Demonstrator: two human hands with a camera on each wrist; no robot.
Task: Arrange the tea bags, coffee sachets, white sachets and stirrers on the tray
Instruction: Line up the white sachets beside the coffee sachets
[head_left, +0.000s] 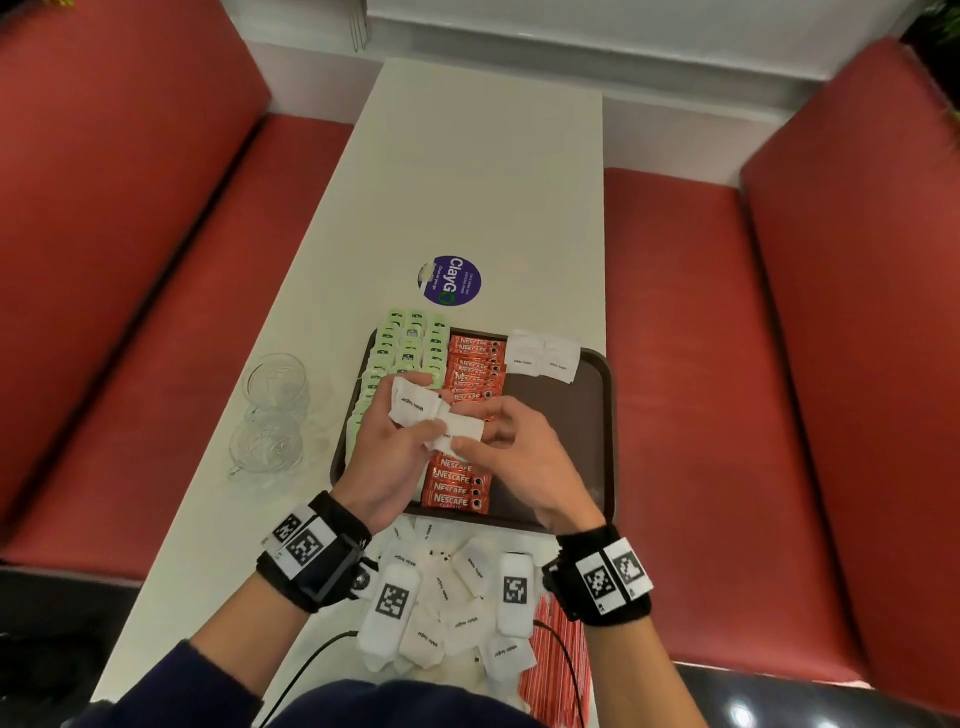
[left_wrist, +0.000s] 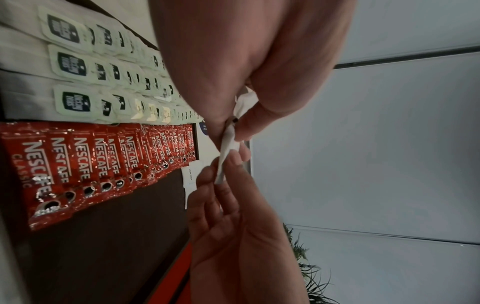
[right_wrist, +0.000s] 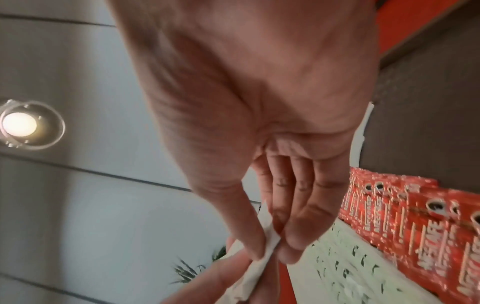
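Note:
A dark brown tray (head_left: 561, 415) carries rows of green tea bags (head_left: 410, 343) on its left and a column of red coffee sachets (head_left: 475, 364) beside them. Two white sachets (head_left: 543, 356) lie at the tray's far edge. Above the tray, my left hand (head_left: 415, 421) grips a few white sachets (head_left: 415, 405). My right hand (head_left: 467, 428) pinches one of them (head_left: 462, 428) between thumb and fingers. In the left wrist view this sachet (left_wrist: 227, 148) is edge-on between both hands. The right hand (right_wrist: 270, 246) pinches its corner (right_wrist: 262, 265).
A pile of loose white sachets (head_left: 457, 597) lies on the white table (head_left: 467, 182) below my wrists, with red stirrers (head_left: 556, 665) at its right. Two glass cups (head_left: 275, 384) stand left of the tray. A round sticker (head_left: 449, 280) sits beyond it. Red benches (head_left: 779, 364) flank the table.

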